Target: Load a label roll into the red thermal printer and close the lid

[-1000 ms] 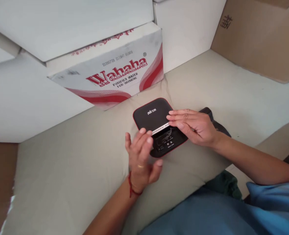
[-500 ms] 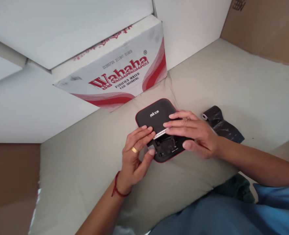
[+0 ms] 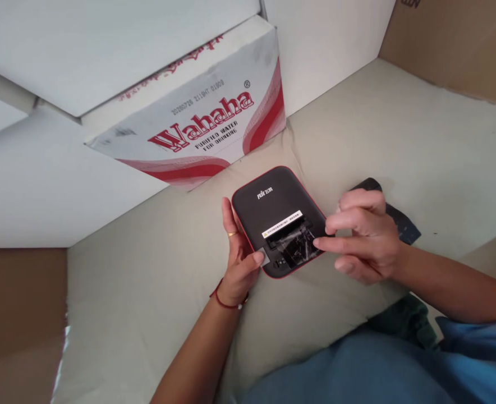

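A flat black printer (image 3: 269, 205) with a red edge and white lettering lies at the middle of the view. My left hand (image 3: 239, 261) grips its left side, with the thumb on a grey tab (image 3: 265, 257) and the other fingers along and under the edge. Over the printer's open slot lies shiny dark film (image 3: 297, 249), just below a white label strip (image 3: 281, 224). My right hand (image 3: 363, 238) is over the printer's right edge, its index fingertip at the film and its other fingers bent and apart, holding nothing.
Behind my right hand lies a black roll (image 3: 402, 221) with a loose end, partly covered. A white and red water carton (image 3: 206, 120) stands behind the printer, among white boxes (image 3: 327, 50). Brown cardboard (image 3: 458, 50) rises at the right, over a beige cloth surface (image 3: 147, 303).
My left hand has slid from the printer's top to hold its side from below. My right hand has lifted off the top and drawn right, uncovering the label strip and the film.
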`<state>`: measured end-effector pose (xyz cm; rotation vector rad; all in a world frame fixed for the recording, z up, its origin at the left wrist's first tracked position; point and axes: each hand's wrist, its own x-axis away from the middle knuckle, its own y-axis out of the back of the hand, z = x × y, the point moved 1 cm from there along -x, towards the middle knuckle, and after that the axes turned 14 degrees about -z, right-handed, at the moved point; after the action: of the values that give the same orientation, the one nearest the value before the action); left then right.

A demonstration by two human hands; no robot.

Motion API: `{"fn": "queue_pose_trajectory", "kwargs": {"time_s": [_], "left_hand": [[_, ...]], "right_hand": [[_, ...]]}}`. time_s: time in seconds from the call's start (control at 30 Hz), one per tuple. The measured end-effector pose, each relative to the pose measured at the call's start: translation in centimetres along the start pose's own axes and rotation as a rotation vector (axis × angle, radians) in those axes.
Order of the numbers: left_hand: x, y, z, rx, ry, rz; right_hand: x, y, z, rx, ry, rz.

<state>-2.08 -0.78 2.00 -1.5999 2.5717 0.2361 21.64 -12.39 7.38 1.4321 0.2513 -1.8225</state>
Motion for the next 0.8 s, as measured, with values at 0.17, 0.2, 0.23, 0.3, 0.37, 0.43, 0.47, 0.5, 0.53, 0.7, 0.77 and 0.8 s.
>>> {"fn": "queue_pose_trajectory", "kwargs": {"time_s": [0.17,0.2,0.23,0.3,0.37,0.43,0.47,0.5,0.53,0.7,0.77,0.8], "left_hand": [[0.0,0.4,0.2,0.002,0.009,-0.008],[0.0,0.4,0.2,0.009,0.014,-0.01],[0.0,0.3,0.2,0.021,0.017,-0.011],[0.0,0.2,0.3,0.045,0.006,-0.005],[0.0,0.1,0.6,0.044,-0.026,0.004],[-0.1,-0.1,1.0,0.033,-0.057,0.013],[-0.1,-0.2,1.3,0.033,-0.069,0.014],[-0.2,-0.3,1.5,0.038,-0.08,0.01],[-0.4,-0.3,1.7,0.051,-0.094,-0.001],[-0.7,-0.5,2.3,0.148,-0.141,-0.053],[-0.7,-0.6,2.4,0.149,-0.136,-0.049],[-0.7,-0.6,2.4,0.145,-0.138,-0.046]], "right_hand": [[-0.2,1.1,0.9,0.104,0.189,0.148],[-0.2,1.3,1.0,0.117,0.195,0.165],[-0.2,1.5,1.1,0.125,0.196,0.172],[-0.1,1.8,1.1,0.135,0.194,0.186],[-0.1,2.1,1.1,0.146,0.204,0.208],[-0.1,2.4,1.0,0.15,0.224,0.236],[-0.2,2.5,1.0,0.149,0.227,0.251],[-0.4,2.5,1.0,0.144,0.224,0.263],[-0.7,2.6,1.1,0.132,0.218,0.274],[-4.7,1.7,2.0,-0.006,0.055,0.362],[-6.9,0.5,1.9,0.028,-0.13,0.434],[-7.9,-0.2,1.7,0.075,-0.21,0.487]]}}
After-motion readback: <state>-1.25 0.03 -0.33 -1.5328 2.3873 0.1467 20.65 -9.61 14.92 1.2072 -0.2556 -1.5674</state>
